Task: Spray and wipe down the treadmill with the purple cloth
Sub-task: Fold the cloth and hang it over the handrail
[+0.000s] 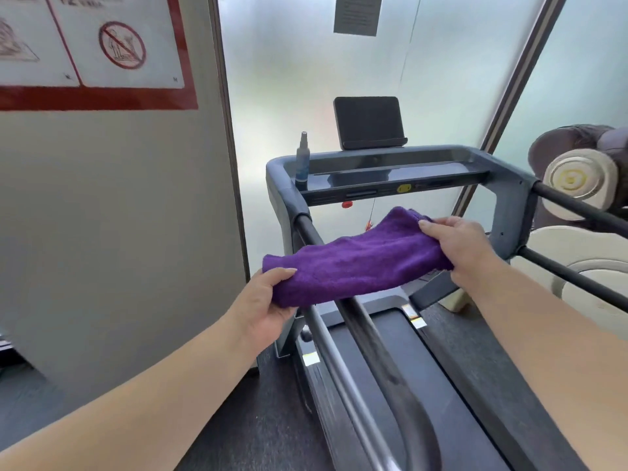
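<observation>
- Purple cloth (356, 263) is folded over, stretched between both hands, sagging across the treadmill's left handrail (370, 338) and touching it.
- Left hand (268, 307) pinches the cloth's near-left end, thumb on top, fingers curled under it.
- Right hand (465, 246) grips the far-right end, thumb laid along the top edge, rest of the fingers wrapped under and hidden by cloth.
- Treadmill (509, 195): grey frame, dark console tray up front w/ a yellow button; belt runs dark below the hands.
- Spray bottle (302, 161) stands upright at the left end of the console tray, well apart from both hands.
- Black tablet-like screen (368, 122) propped upright at the back of the console, approx. centre.
- Red-bordered safety sign (98, 52) on the wall to the left; frosted glass (289, 79) behind the machine.
- Massage chair (577, 185), beige/brown, just beyond the right rail.
</observation>
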